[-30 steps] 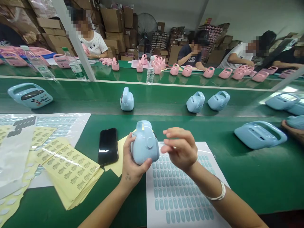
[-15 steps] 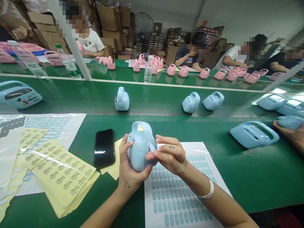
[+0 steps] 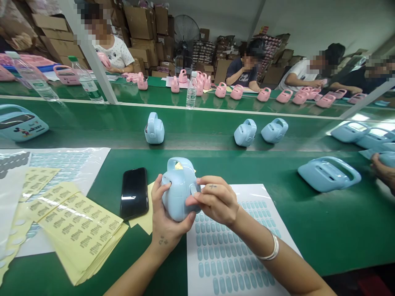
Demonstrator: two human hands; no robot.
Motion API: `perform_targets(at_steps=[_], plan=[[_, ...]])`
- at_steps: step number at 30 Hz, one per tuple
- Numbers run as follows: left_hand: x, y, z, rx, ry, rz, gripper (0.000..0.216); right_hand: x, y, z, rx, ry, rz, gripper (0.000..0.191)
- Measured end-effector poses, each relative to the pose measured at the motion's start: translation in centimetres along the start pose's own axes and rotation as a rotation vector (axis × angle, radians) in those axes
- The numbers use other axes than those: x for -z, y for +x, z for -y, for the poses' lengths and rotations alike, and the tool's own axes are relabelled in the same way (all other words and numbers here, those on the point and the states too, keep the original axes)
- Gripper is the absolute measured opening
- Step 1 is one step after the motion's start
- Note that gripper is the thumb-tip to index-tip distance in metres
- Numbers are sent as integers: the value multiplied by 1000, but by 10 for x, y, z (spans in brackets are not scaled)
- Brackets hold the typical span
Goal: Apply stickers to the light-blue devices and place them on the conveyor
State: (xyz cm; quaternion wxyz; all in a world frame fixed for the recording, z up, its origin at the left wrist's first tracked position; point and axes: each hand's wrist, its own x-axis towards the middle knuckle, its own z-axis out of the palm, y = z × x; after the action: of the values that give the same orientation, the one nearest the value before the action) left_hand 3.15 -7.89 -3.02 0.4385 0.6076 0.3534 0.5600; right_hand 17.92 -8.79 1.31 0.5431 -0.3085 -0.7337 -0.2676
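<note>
My left hand (image 3: pixel 166 222) is wrapped round a light blue plastic housing with a carry handle (image 3: pixel 177 193), which is held up with its narrow side turned towards me. On that side, a small pale oval sticker (image 3: pixel 193 189) sits at a rounded recess. The closed fingertips of my right hand (image 3: pixel 217 200) pinch its edge and touch the housing. Below my right hand lies a white sheet of blue oval stickers (image 3: pixel 228 269). Left of my left hand are a black phone (image 3: pixel 134 192) and a stack of yellow label sheets (image 3: pixel 82 226).
Another blue housing (image 3: pixel 328 174) lies to the right, near a co-worker's hand (image 3: pixel 382 170). More blue housings (image 3: pixel 245 132) stand on the green belt (image 3: pixel 197 131) ahead. Beyond a rail, people sit by pink housings (image 3: pixel 237 92) and water bottles (image 3: pixel 191 90).
Both hands and the housing have shifted slightly left in view, with the grip unchanged. At the far right, the co-worker's hand has moved outward.
</note>
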Motion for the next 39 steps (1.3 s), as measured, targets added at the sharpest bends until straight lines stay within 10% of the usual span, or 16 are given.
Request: perform_targets(at_steps=[11,16,22,31,39], plan=[[1,3,-4,-68,52,-14,66,12,21,6,-438,167,266,26],[-1,3,-10,-132,35,-34,66,18,26,-8,-884,474,652,85],[0,1,-9,17,-89,51,69,18,26,-23,-931,747,842,131],[6,19,-4,578,-718,176,67,-20,24,-76,-966,714,726,47],[3,37,1,719,-463,-97,35,-60,65,-151,-1211,391,656,18]])
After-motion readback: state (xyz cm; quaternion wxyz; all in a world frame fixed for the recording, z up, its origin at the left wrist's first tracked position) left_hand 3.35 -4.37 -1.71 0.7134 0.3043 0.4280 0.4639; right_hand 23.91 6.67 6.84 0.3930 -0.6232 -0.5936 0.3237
